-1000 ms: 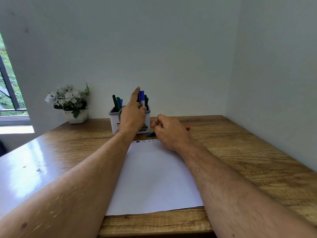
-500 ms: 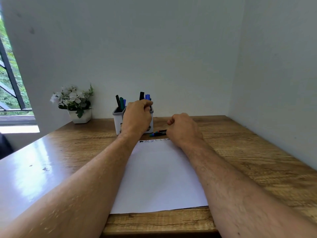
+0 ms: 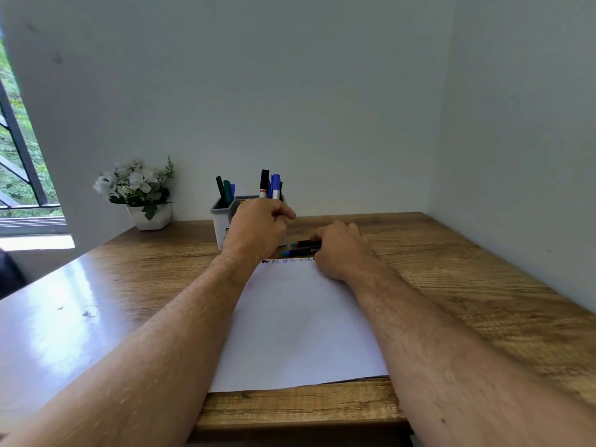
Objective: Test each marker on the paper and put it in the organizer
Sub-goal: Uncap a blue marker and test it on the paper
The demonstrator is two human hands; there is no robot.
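A white sheet of paper (image 3: 300, 317) lies on the desk with small scribbles (image 3: 287, 261) along its far edge. Behind it stands the white-grey organizer (image 3: 219, 217). It holds black, green and blue markers (image 3: 225, 188) on the left, and a black and a blue marker (image 3: 269, 185) on the right. My left hand (image 3: 258, 230) hangs in front of the organizer with loosely curled fingers, and nothing shows in it. Two loose markers (image 3: 300, 248) lie just past the paper. My right hand (image 3: 342, 250) curls its fingers over their right ends, which are hidden.
A white pot of white flowers (image 3: 142, 195) stands at the back left by the window. Walls close the desk (image 3: 451, 269) at the back and on the right. The desk's left part is glossy.
My left hand let go of the blue marker in the organizer and dropped down in front of it. My right hand shifted right, then came back onto the loose markers.
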